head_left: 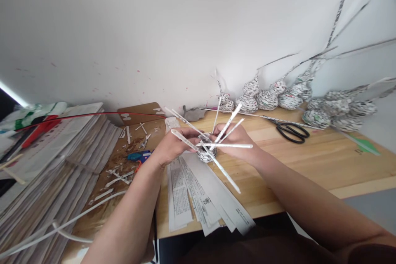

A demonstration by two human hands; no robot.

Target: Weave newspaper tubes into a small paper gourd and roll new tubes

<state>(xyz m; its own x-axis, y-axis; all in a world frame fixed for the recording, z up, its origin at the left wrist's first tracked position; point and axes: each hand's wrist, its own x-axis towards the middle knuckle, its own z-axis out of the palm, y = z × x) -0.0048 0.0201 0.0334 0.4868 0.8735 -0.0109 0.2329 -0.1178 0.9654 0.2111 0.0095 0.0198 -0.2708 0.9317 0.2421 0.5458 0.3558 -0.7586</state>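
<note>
Between my two hands is a small round woven paper piece (206, 155), made of rolled newspaper, with several paper tubes (227, 123) sticking out of it in all directions. My left hand (177, 144) grips its left side, fingers closed at the rim. On the far right side my right hand (232, 138) is closed on it too, its fingertips partly hidden behind the tubes. Underneath lie fanned strips of printed paper (213, 185) on the wooden table (272, 173).
Several woven paper gourds (247, 103) with long stems line the wall at the back right. Black-handled scissors (292, 132) lie before them. At left are a blue glue gun (139, 156), paper scraps (119, 177) and a tall newspaper stack (71, 169).
</note>
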